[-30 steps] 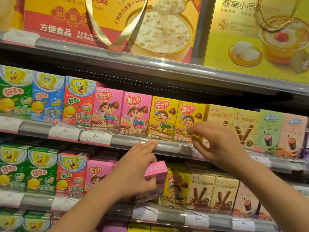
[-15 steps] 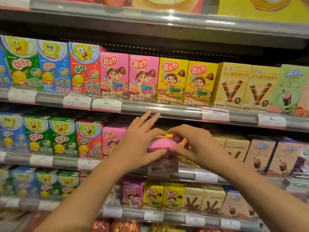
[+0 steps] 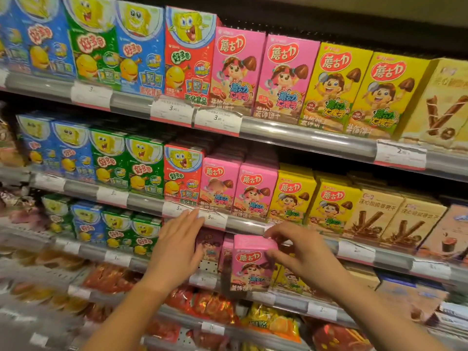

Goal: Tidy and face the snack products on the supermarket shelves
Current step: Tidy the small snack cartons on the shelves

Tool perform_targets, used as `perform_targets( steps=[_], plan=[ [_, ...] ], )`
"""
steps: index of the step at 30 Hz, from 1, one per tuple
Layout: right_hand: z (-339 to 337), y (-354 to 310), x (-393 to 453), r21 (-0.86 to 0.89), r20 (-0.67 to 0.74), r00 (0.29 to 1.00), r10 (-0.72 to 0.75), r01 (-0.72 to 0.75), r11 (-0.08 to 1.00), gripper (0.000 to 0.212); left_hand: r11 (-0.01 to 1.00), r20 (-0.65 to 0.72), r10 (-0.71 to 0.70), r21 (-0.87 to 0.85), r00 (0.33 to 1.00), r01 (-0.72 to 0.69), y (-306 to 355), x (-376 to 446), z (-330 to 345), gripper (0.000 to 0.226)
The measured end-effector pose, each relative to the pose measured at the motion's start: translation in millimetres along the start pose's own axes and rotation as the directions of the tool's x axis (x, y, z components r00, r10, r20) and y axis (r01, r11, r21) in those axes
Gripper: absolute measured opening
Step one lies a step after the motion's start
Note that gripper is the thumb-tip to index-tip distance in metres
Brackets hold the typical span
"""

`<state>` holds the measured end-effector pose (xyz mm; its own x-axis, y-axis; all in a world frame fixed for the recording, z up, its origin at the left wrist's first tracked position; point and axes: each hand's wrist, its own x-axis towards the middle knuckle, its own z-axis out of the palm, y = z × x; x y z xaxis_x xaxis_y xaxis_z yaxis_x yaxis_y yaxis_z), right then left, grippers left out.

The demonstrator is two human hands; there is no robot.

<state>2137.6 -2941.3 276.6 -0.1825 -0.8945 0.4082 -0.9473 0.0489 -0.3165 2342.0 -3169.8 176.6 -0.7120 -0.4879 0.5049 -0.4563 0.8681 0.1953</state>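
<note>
A: Where is the pink box (image 3: 249, 264)?
B: At the front edge of the third shelf (image 3: 286, 298), standing upright, face out, at about six o'clock from the pink boxes on the shelf above.
A: Who holds it?
B: The right hand (image 3: 301, 252) pinches its top right corner, fingers above, thumb on the side.
A: And the left hand (image 3: 177, 245)?
B: Released, fingers straight, at nine o'clock from the box, fingertips by a price tag (image 3: 215, 219).
</note>
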Motion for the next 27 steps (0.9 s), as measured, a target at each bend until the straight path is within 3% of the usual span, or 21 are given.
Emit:
perform_targets(
  steps=[4,7,12,16,20,27],
  plan=[
    [41,-6,11,0.035,0.003,0.999,0.051,-0.051,0.998,0.037,0.999,0.066,-0.001,0.047,0.998,-0.002,-10,3,8,0.069],
    [72,-7,16,0.039,-0.005,0.995,0.100,-0.100,0.994,0.051,0.999,0.070,0.045,-0.023,0.996,-0.044,-19,-1,9,0.068],
    [120,-15,21,-0.012,0.014,0.989,0.147,-0.147,0.989,0.049,0.992,-0.010,0.021,-0.126,1.000,-0.022,-56,-19,13,0.060],
    [152,-21,33,-0.098,0.041,0.989,0.145,-0.140,0.985,0.040,1.000,-0.004,-0.018,-0.019,1.000,0.018,-90,-23,14,0.070],
    [172,-27,43,-0.202,-0.029,0.988,0.149,-0.152,0.968,0.033,0.997,0.050,-0.008,0.080,0.999,0.004,-102,-14,9,0.078],
    [188,-25,45,-0.282,-0.107,0.986,0.125,-0.151,0.947,0.039,0.997,0.053,0.005,0.079,0.999,-0.009,-107,-12,14,0.081]
  ],
)
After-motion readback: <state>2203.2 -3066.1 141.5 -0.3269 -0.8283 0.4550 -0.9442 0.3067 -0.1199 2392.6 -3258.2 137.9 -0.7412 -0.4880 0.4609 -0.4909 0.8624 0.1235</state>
